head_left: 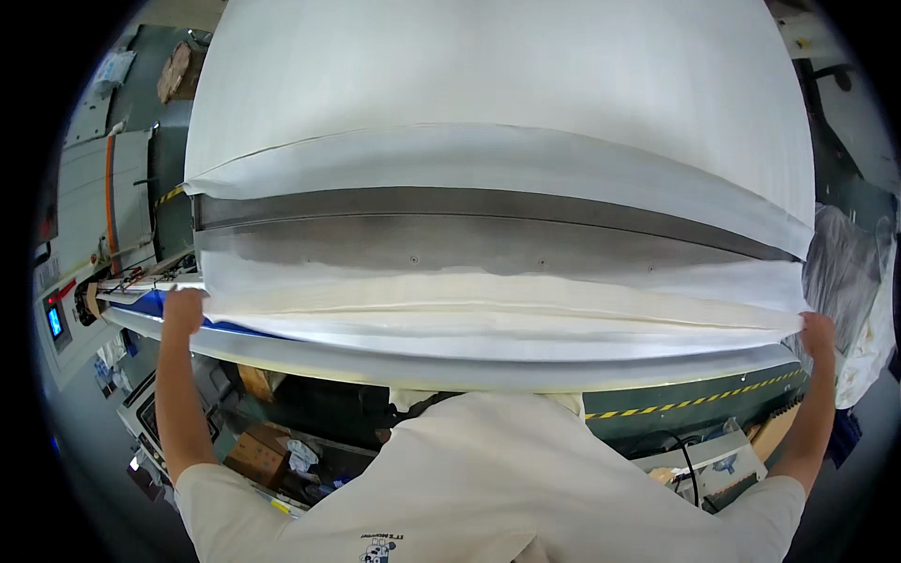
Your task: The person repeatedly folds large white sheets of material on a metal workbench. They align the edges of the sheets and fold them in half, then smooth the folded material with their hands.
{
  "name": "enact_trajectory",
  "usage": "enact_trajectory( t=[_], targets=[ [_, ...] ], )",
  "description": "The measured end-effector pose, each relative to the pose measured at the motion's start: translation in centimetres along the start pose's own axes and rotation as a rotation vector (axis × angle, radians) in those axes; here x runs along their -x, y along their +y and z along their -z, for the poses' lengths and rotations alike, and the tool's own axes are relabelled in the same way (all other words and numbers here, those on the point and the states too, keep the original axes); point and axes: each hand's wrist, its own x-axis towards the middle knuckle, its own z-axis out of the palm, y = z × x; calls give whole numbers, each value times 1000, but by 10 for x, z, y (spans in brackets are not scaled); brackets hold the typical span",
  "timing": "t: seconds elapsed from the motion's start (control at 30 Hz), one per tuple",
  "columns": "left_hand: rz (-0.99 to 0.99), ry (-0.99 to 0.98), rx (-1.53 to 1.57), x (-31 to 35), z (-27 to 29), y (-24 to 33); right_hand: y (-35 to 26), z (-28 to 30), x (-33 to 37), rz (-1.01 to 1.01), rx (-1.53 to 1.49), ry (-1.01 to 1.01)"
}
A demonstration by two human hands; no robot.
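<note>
A long cream-white fabric edge (488,305) stretches from side to side in front of me, gathered into a fold along its length. At its left end my left hand (184,310) is closed on the fabric. My right hand (817,333) pinches the opposite end, with that arm reaching far out. Beyond the strip lies a grey metal surface (347,239) with small screws and a darker slot. A wide white sheet (497,75) covers the far part, its near edge folded down in a pale band.
A rounded pale rail (469,373) runs close to my body. On the left stand a machine with a small lit screen (54,322) and an orange strip. Clear plastic film (835,272) hangs at right. Below are a cardboard box (258,455) and a grey equipment box (723,464) with a black cable.
</note>
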Motion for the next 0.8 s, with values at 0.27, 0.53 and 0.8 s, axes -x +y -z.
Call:
enact_trajectory(
  t=[0.27,0.53,0.8],
  targets=[
    [-56,-334,-207,-13,-41,60,-41,-61,13,135,328,-254],
    [47,-322,-46,-40,-50,72,-21,-122,8,39,433,-366],
    [477,-143,48,-35,-35,23,-21,-134,11,86,246,-204]
  ],
)
